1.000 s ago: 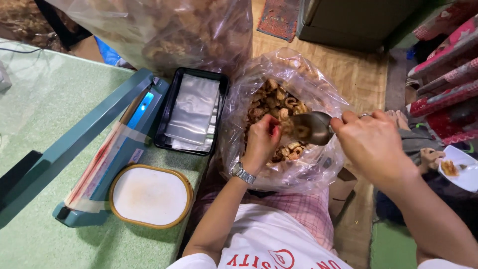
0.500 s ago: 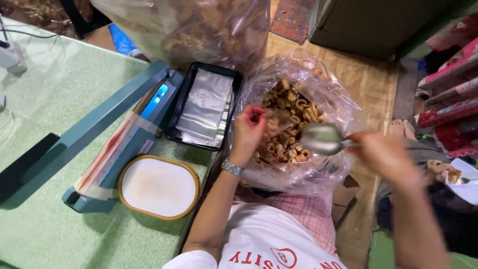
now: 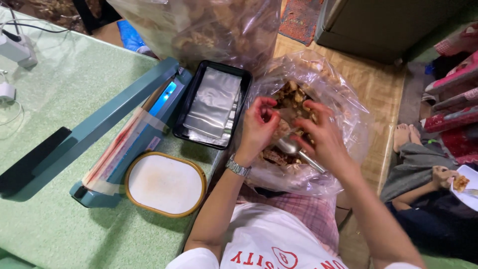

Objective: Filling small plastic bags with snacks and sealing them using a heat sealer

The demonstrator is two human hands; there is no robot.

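Working inside the open clear bag [image 3: 348, 124], the left hand [image 3: 259, 124] pinches a small pouch [image 3: 284, 127]; the right hand [image 3: 318, 134] grasps the metal scoop [image 3: 291, 147] just below, above the fried snacks [image 3: 294, 94].

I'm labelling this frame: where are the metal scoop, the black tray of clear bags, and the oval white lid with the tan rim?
metal scoop [image 3: 290, 146], head view, on its bowl.
black tray of clear bags [image 3: 245, 72], head view, on its far right rim.
oval white lid with the tan rim [image 3: 165, 184], head view, on its centre.

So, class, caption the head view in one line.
Both hands work inside a clear bag of fried snacks, metal scoop between them.
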